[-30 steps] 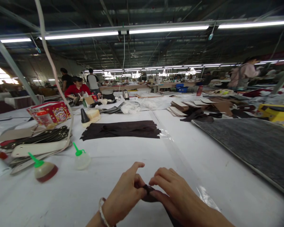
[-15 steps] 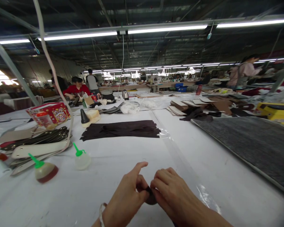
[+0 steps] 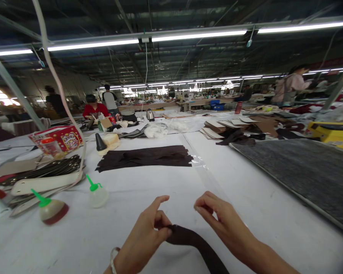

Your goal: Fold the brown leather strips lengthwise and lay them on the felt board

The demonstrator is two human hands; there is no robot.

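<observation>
My left hand (image 3: 144,236) pinches the end of a dark brown strip (image 3: 193,238) between thumb and curled fingers, its index finger pointing up and away. From there the strip bends over the white table and runs out of view at the bottom. Apart from the strip, my right hand (image 3: 225,220) hovers to its upper right, thumb and fingertips drawn together with nothing visible in them. Ahead of both hands lies a flat stack of similar dark strips (image 3: 145,156).
A clear squeeze bottle (image 3: 98,196) and one with reddish-brown liquid (image 3: 53,211) stand on the left. Near them are strap pieces (image 3: 45,182) and a black cone (image 3: 100,142). A dark grey board (image 3: 297,167) covers the right side. Co-workers are farther back.
My right hand has parted from my left hand and moved up and right, off the strip. More of the strip now shows, its end still in my left hand.
</observation>
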